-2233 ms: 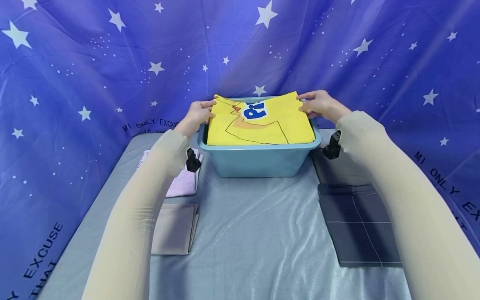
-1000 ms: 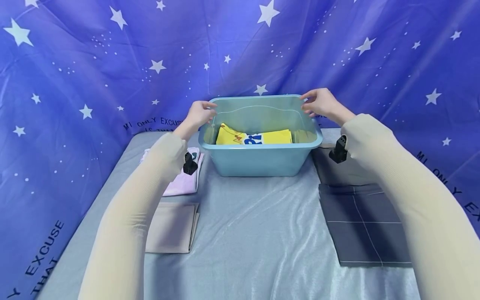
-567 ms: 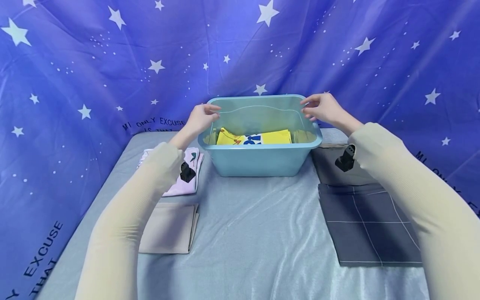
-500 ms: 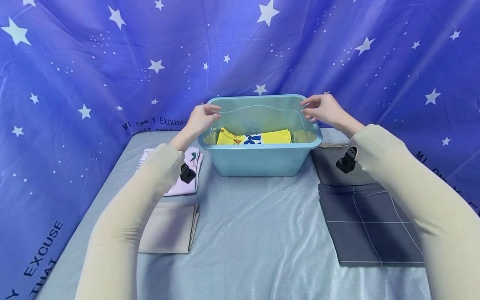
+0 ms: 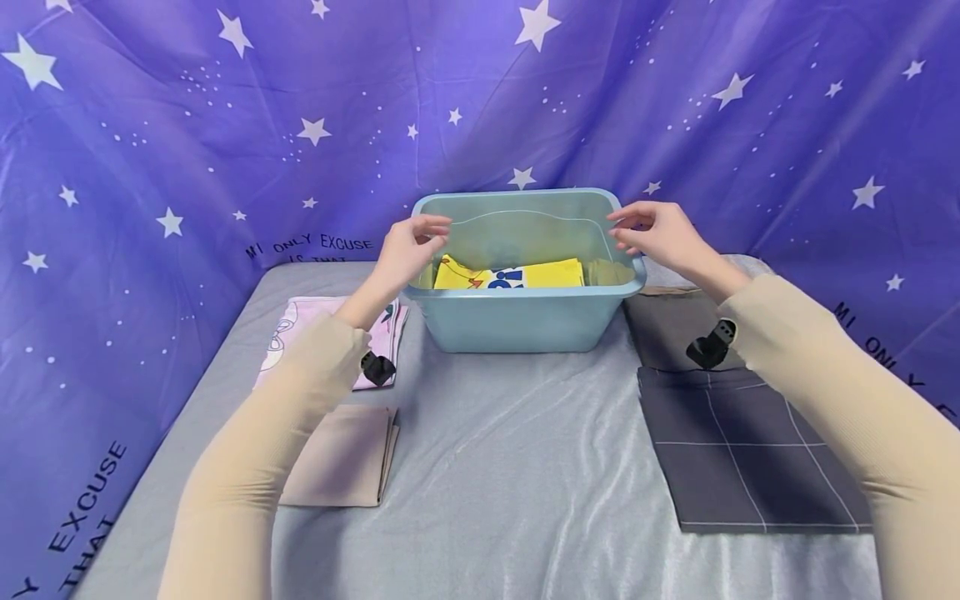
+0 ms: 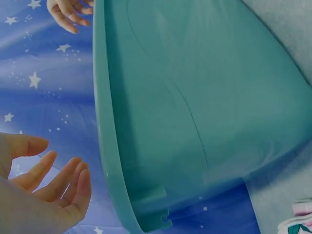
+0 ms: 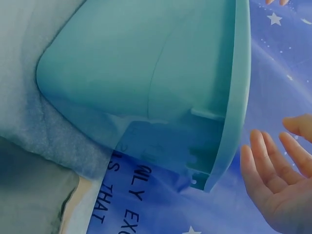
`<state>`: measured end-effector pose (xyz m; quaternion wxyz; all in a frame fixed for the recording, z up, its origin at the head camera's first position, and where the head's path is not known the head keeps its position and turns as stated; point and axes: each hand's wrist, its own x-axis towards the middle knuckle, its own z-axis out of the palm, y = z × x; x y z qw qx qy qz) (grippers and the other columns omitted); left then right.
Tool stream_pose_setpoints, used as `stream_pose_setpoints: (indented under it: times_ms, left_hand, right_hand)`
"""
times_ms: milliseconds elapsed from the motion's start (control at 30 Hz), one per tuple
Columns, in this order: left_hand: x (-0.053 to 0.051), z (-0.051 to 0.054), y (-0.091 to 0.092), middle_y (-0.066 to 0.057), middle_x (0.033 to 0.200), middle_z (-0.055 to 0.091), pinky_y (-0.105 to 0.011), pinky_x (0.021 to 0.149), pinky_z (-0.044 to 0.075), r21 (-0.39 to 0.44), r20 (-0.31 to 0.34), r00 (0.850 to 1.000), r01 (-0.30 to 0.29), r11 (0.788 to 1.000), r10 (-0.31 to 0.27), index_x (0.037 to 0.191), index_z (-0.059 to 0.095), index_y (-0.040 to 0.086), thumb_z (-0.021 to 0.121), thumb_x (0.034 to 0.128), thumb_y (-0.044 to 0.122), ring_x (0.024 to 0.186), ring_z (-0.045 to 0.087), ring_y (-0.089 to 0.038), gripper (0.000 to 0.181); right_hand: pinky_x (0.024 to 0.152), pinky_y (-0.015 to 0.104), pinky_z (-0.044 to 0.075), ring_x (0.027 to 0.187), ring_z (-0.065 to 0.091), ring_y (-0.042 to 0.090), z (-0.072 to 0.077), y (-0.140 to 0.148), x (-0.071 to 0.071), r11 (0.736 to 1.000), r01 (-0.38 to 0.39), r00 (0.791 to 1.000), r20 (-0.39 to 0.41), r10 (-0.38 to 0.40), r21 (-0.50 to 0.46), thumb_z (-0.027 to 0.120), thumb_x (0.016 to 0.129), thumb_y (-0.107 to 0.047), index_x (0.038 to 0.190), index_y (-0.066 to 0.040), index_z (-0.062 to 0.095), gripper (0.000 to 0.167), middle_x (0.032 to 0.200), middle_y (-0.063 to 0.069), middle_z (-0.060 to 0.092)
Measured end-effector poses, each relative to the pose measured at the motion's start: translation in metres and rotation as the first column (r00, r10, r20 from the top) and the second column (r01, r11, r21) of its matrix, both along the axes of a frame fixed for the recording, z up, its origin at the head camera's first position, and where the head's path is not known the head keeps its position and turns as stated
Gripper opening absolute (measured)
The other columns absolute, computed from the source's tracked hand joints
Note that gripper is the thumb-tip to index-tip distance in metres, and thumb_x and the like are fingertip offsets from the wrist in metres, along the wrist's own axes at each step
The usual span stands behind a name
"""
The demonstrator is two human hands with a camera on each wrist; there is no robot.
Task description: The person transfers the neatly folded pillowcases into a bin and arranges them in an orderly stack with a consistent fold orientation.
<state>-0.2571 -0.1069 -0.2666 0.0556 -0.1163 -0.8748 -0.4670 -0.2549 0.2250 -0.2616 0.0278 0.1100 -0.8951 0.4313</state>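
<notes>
A teal plastic tub (image 5: 517,321) stands at the back of the cloth-covered surface. Inside it lies a folded yellow cloth (image 5: 551,273) with blue lettering, its lower part hidden by the tub's front wall. My left hand (image 5: 405,250) hovers by the tub's left rim, fingers relaxed and holding nothing. Over the right rim, my right hand (image 5: 663,236) is likewise bare, fingers loosely bent. Both wrist views show the tub's outer wall, with the left hand (image 6: 53,187) and the right hand (image 7: 280,180) apart from the rim.
Left of the tub lie a folded pink printed cloth (image 5: 300,321) and a folded beige cloth (image 5: 337,458). On the right are a dark brown-grey folded cloth (image 5: 660,325) and a dark checked folded cloth (image 5: 727,483). A blue star-print curtain (image 5: 480,83) hangs close behind the tub.
The hands held the yellow cloth over the tub, then let it go, and it dropped inside. Since then both hands have drawn back slightly toward me.
</notes>
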Motion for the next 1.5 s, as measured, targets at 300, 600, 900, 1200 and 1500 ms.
stream_pose_setpoints:
  times_ms: [300,600,900,1200,1500]
  left_hand:
    - [0.015,-0.003,0.005,-0.016,0.109,0.06,-0.03,0.082,0.044,0.074,-0.041,0.998,0.052,0.996,-0.049,0.114,0.057,0.002,0.053,0.084,0.006,0.094,0.055,-0.026,0.031]
    - [0.028,-0.011,0.012,-0.016,0.109,0.06,-0.029,0.079,0.044,0.12,-0.077,0.996,0.063,0.991,-0.054,0.115,0.056,0.003,0.054,0.0836,0.006,0.09,0.056,-0.024,0.032]
    - [0.044,-0.019,0.023,-0.015,0.113,0.057,-0.03,0.079,0.045,0.204,-0.099,0.993,0.089,0.975,-0.07,0.117,0.054,0.001,0.055,0.0834,0.005,0.092,0.056,-0.024,0.034]
    - [0.065,-0.028,0.039,-0.013,0.114,0.056,-0.032,0.079,0.046,0.238,-0.145,0.984,0.132,0.962,-0.099,0.117,0.053,0.001,0.056,0.0826,0.005,0.094,0.056,-0.023,0.035]
    - [0.082,-0.044,0.062,-0.008,0.114,0.056,-0.029,0.078,0.046,0.233,-0.224,0.966,0.184,0.955,-0.132,0.117,0.054,0.003,0.057,0.083,0.007,0.094,0.056,-0.019,0.034]
  right_hand:
    - [0.061,0.019,0.049,0.07,0.062,0.009,-0.002,0.005,0.018,0.999,0.013,0.998,-0.061,-0.015,-0.035,0.061,0.084,-0.022,0.112,-0.001,0.057,0.035,0.083,-0.007,0.063]
    - [0.06,0.013,0.046,0.07,0.06,0.0,-0.004,0.009,0.039,0.999,0.044,0.988,-0.147,-0.048,-0.029,0.062,0.083,-0.022,0.109,0.0,0.059,0.034,0.086,-0.007,0.063]
    - [0.057,0.013,0.042,0.07,0.054,-0.004,-0.012,0.016,0.061,0.997,0.073,0.977,-0.201,-0.072,-0.006,0.06,0.084,-0.02,0.112,-0.004,0.058,0.032,0.091,-0.015,0.061]
    - [0.063,0.01,0.043,0.075,0.055,-0.006,-0.023,0.024,0.077,0.998,0.053,0.963,-0.262,-0.06,-0.032,0.06,0.084,-0.014,0.112,-0.001,0.058,0.031,0.094,-0.015,0.061]
    - [0.067,0.006,0.041,0.075,0.055,-0.007,-0.032,0.035,0.09,0.997,0.043,0.951,-0.303,-0.058,-0.057,0.06,0.082,-0.008,0.113,-0.001,0.058,0.032,0.088,-0.025,0.057]
